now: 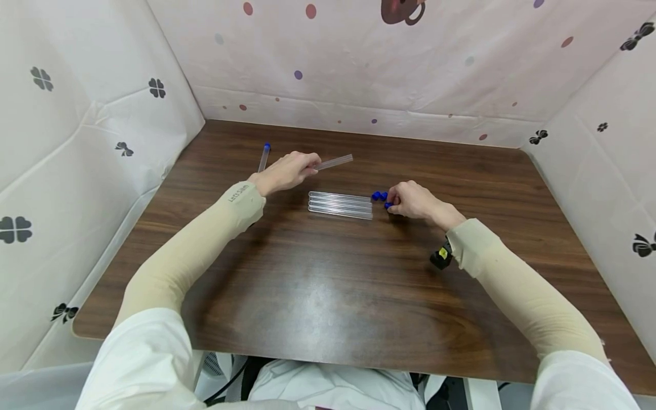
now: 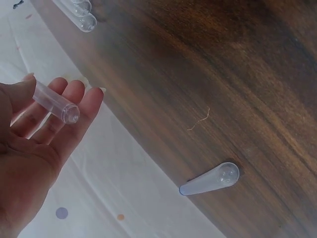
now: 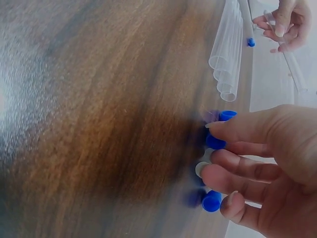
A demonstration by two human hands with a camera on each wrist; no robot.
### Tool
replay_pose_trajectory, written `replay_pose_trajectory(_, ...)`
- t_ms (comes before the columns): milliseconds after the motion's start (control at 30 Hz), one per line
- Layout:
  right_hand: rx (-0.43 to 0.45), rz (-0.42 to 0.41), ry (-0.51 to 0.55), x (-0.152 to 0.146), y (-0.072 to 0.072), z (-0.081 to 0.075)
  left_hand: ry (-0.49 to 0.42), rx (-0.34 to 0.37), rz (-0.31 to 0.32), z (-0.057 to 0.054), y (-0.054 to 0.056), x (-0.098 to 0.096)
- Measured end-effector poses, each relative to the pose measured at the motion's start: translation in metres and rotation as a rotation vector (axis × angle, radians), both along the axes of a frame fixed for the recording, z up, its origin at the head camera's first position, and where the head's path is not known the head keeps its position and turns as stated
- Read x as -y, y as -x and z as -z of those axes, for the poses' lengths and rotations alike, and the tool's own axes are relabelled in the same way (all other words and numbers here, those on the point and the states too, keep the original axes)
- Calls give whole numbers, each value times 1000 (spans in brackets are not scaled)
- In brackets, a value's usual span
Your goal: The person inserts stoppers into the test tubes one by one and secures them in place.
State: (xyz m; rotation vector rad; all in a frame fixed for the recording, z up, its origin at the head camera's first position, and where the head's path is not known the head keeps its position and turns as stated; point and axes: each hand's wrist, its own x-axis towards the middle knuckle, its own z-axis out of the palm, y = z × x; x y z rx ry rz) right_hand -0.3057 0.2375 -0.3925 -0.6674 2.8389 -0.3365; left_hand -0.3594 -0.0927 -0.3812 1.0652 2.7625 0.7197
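My left hand (image 1: 289, 171) pinches a clear test tube (image 1: 335, 163) above the table. In the left wrist view, the rounded end of this tube (image 2: 70, 114) shows across the fingers. The right hand (image 1: 414, 200) is low over the tabletop, its thumb and forefinger closed about a blue cap (image 3: 216, 142). Two more blue caps (image 3: 211, 201) (image 3: 228, 115) are close by its fingers. Just left of them, several clear tubes (image 1: 340, 205) lie side by side, their open ends facing the caps.
A tube with a blue cap (image 1: 264, 158) lies behind the left wrist, its capped end toward the back edge. The brown wooden table (image 1: 318, 296) is bounded by white patterned sheets (image 1: 359, 74) at the back and both sides.
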Motion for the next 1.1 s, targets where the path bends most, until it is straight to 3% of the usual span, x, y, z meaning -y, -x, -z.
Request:
replay_pose_trajectory(333, -35, -6, 52, -1, -1, 0, -22, -18, 9, 3, 0, -1)
replay_pose_trajectory(800, 23, 79, 339, -8, 10, -16, -10, -13, 11, 2, -2, -1)
replay_pose_trajectory(1100, 57, 156, 432, -10, 13, -23, 1, -7, 14, 2, -3, -3)
